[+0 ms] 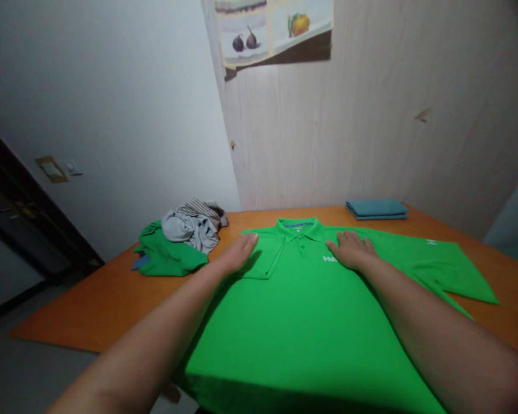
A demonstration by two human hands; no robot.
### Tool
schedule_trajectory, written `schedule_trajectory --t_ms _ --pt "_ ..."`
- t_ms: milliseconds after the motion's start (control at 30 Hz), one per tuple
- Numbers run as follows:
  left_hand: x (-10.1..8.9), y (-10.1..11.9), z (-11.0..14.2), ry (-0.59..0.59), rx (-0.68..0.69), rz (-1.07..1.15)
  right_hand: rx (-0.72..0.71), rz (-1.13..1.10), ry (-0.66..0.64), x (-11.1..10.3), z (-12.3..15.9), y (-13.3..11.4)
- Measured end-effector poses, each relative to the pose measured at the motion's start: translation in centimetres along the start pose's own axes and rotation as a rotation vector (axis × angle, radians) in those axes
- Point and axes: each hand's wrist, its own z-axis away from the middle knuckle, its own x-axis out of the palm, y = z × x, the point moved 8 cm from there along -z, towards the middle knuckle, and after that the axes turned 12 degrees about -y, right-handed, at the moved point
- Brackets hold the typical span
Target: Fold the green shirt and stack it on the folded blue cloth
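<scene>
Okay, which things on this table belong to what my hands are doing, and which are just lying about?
In use:
Bright green fabric polo shirt, spread out under your left hand and right hand
Orange-brown tabletop beneath it

Apparently just lying about, untouched:
Crumpled heap of grey, striped and green cloth
Flat, folded blue bundle, probably cloth

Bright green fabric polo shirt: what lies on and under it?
On the shirt: the left hand, at the folded-in sleeve, and the right hand, near the white chest lettering. Under it: flat orange tabletop, visible on both sides; anything the shirt covers cannot be seen.
</scene>
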Motion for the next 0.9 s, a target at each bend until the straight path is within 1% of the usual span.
schedule_trajectory --t_ms 67,100,167,233,333,433,500,567,700,800,900 --pt "2.1 -0.2 0.8 -0.072 0.044 -0.086 0.002 0.000 0.000 0.0 0.0 0.0" --pt "2.9 -0.4 1.0 -0.108 0.045 -0.156 0.003 -0.001 -0.002 0.0 0.0 0.0" --pt "3.5 -0.8 1.1 -0.147 0.022 -0.247 0.004 -0.004 -0.005 0.0 0.0 -0.1" --pt "3.0 -0.6 0.7 -0.147 0.013 -0.275 0.006 -0.007 -0.006 0.0 0.0 -0.1" --pt "1.0 0.5 -1.0 -0.080 0.022 -0.185 0.007 -0.017 -0.007 0.0 0.0 -0.2" --pt "-0.5 1.9 -3.5 -0.012 0.002 -0.110 0.004 -0.026 -0.005 0.0 0.1 -0.3" --pt "-0.8 2.7 -5.5 0.023 -0.038 -0.083 0.006 -0.029 -0.007 0.0 0.1 -0.4" --pt "-0.5 3.0 -7.4 0.047 -0.095 -0.044 0.010 -0.035 -0.012 0.0 0.1 -0.4" --pt "0.8 2.9 -10.4 0.045 -0.219 0.032 0.007 -0.047 -0.020 -0.1 0.3 -0.6" --pt "1.5 2.5 -11.8 0.026 -0.292 0.079 0.005 -0.050 -0.028 -0.2 0.5 -0.7" --pt "1.7 2.4 -12.7 -0.002 -0.326 0.139 0.003 -0.060 -0.031 -0.3 0.7 -0.7"
